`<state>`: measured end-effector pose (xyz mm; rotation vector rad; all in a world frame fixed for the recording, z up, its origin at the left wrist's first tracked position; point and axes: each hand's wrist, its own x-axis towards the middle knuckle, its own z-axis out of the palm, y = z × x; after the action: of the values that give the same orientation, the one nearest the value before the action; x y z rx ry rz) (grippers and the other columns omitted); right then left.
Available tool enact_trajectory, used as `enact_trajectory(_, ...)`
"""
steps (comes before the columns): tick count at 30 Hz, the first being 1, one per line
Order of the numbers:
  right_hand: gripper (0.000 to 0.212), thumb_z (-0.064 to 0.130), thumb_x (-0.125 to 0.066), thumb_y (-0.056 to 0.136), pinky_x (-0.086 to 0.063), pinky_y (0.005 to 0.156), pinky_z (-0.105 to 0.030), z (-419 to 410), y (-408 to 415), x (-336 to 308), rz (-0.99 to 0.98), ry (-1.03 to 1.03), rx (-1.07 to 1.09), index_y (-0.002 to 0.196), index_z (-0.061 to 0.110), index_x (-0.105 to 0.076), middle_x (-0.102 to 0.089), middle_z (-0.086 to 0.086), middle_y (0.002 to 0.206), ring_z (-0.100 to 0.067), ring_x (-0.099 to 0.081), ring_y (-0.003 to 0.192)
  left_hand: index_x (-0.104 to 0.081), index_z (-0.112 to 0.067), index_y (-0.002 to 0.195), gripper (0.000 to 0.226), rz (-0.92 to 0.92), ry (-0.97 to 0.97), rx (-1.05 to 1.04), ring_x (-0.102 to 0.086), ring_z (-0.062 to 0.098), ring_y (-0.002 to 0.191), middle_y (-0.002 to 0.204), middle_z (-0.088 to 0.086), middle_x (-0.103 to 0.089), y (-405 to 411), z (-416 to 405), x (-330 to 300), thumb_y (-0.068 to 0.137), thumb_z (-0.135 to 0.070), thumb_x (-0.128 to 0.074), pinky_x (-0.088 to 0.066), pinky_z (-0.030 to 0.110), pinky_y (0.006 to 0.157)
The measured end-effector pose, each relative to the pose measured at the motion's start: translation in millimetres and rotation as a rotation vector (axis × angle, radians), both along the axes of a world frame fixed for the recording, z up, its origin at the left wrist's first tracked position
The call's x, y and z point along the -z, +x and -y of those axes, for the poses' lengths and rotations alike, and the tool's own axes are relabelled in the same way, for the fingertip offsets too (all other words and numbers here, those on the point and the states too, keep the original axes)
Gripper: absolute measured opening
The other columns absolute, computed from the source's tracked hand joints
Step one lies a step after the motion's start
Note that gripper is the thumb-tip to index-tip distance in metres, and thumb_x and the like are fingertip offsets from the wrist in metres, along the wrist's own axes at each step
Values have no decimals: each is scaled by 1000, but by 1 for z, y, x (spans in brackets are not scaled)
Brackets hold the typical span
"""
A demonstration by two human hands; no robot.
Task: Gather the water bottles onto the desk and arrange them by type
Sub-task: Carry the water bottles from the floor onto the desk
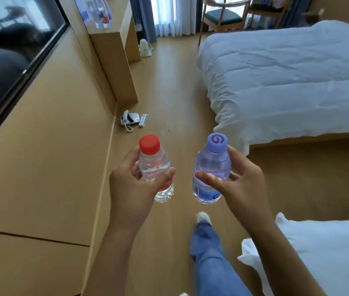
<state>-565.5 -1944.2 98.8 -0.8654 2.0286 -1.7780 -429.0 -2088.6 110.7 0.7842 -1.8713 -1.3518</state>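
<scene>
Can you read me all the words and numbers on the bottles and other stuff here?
No words or numbers read clearly anywhere.
Purple-capped bottle in the right hand: a swirl sign on the cap, no letters; blue label too blurred.
Red-capped bottle in the left hand: red label too blurred.
Bottles on the desk: labels too small.
Telephone on the floor: buttons too small.

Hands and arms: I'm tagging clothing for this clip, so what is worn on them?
Nothing shows on either. The left hand and right hand are bare, with no gloves, rings or watch in view, and both forearms are bare up to the frame's edge; no sleeves appear.
</scene>
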Motion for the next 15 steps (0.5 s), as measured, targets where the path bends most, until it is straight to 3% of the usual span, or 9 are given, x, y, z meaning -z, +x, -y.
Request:
enact_trajectory(3,61,29,-84,69,-57,88,-27,51,-66,10,34,2,-23,125,16,-64,-74,6,107,-8,-71,98,-69,-23,108,47,5,26,-27,-73,6,86,93,-13,-76,-63,51,11,68,-9,-88,-55,16,75)
enact_trajectory(15,64,33,-87,63,-54,83,-18,257,-328,1,37,-12,-41,122,17,-66,-74,9,105,-4,-70,96,-68,-18,116,54,-8,36,-105,-73,6,90,97,-15,-75,-310,244,-4,67,-7,-88,-57,19,79)
